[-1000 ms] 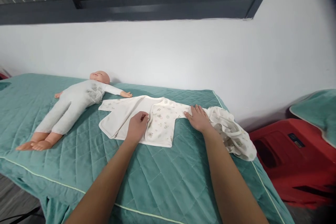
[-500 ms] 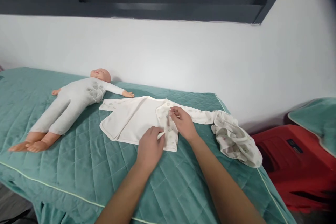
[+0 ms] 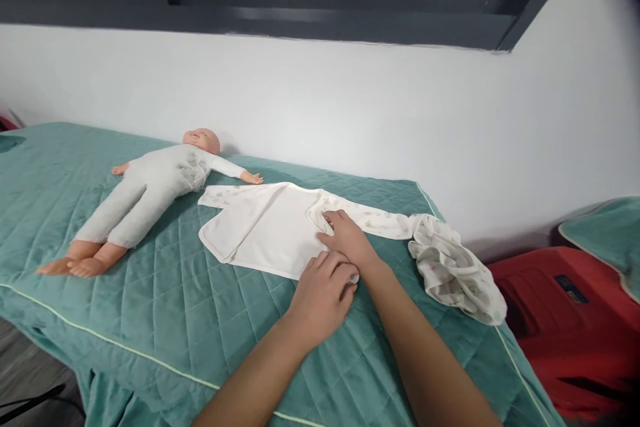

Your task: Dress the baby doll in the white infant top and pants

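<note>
A white baby shirt (image 3: 273, 233) lies spread out with its front open and its plain inner side showing. Small prints mark its sleeves. My left hand (image 3: 323, 293) is closed on the lower edge of its right-hand front panel, and a bit of cloth shows at the fingers. Just above, my right hand (image 3: 350, 237) rests on the same panel near the neckline, thumb and fingertips apart on the cloth. My hands overlap at the right wrist, hiding much of that panel.
A baby doll (image 3: 160, 180) in a pale bodysuit lies at the left. Crumpled printed cloth (image 3: 455, 270) sits by the shirt's right sleeve. Everything rests on a green quilted cover (image 3: 165, 313). A red case (image 3: 550, 320) stands at the right, below a barred window (image 3: 300, 0).
My left hand has moved right with the shirt's lower edge, up against my right wrist. My right hand's fingers have spread from a pinch onto the cloth. The view has shifted slightly.
</note>
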Available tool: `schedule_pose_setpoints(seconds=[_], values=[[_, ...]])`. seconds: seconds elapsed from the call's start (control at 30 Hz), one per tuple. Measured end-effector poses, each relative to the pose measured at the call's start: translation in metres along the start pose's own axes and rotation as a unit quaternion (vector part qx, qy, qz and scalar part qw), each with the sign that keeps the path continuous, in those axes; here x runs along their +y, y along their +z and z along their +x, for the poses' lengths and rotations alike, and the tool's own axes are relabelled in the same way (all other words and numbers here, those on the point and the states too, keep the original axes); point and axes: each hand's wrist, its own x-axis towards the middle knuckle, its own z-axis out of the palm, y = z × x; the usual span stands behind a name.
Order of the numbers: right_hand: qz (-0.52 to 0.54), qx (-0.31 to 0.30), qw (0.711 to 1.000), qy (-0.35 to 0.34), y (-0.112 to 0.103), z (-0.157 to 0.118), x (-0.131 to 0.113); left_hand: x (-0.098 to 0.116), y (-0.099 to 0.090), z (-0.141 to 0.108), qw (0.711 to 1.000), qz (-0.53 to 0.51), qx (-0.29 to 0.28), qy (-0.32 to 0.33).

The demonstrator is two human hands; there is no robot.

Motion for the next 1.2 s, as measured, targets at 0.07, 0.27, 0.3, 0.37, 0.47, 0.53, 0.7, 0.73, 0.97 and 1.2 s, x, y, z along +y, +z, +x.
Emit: schedule_pose_setpoints(seconds=[0.07,0.27,0.3,0.37,0.47,0.53,0.7,0.73,0.97,1.2], values=[[-0.003,0.023,1.0,0.004,-0.002,-0.002,0.003,0.001,0.0,-0.001,1.0,-0.008,-0.005,-0.009],[0.14,0.11,0.974,0.138,-0.024,-0.004,0.035,-0.001,0.003,-0.003,0.997,0.028,0.005,-0.068],[0.159,0.12,0.966,0.166,-0.028,-0.004,0.042,-0.003,0.004,-0.003,0.995,0.039,0.018,-0.085],[0.17,0.136,0.956,0.196,-0.033,-0.004,0.054,-0.005,0.005,-0.003,0.989,0.06,0.051,-0.124],[0.175,0.142,0.952,0.205,-0.033,-0.004,0.059,-0.007,0.007,-0.002,0.979,0.088,0.079,-0.167],[0.179,0.124,0.957,0.192,-0.03,-0.005,0.057,-0.008,0.008,-0.001,0.975,0.105,0.088,-0.176],[0.143,0.084,0.973,0.158,-0.022,-0.005,0.05,-0.011,0.011,-0.001,0.972,0.103,0.094,-0.19],[0.148,0.088,0.972,0.157,-0.022,-0.005,0.05,-0.012,0.011,-0.001,0.974,0.091,0.087,-0.188],[0.225,0.125,0.952,0.167,-0.024,-0.002,0.06,-0.001,0.004,-0.001,0.997,0.02,0.065,-0.021],[0.213,0.16,0.945,0.192,-0.033,-0.005,0.087,0.009,0.002,-0.002,0.996,0.047,-0.019,0.068]])
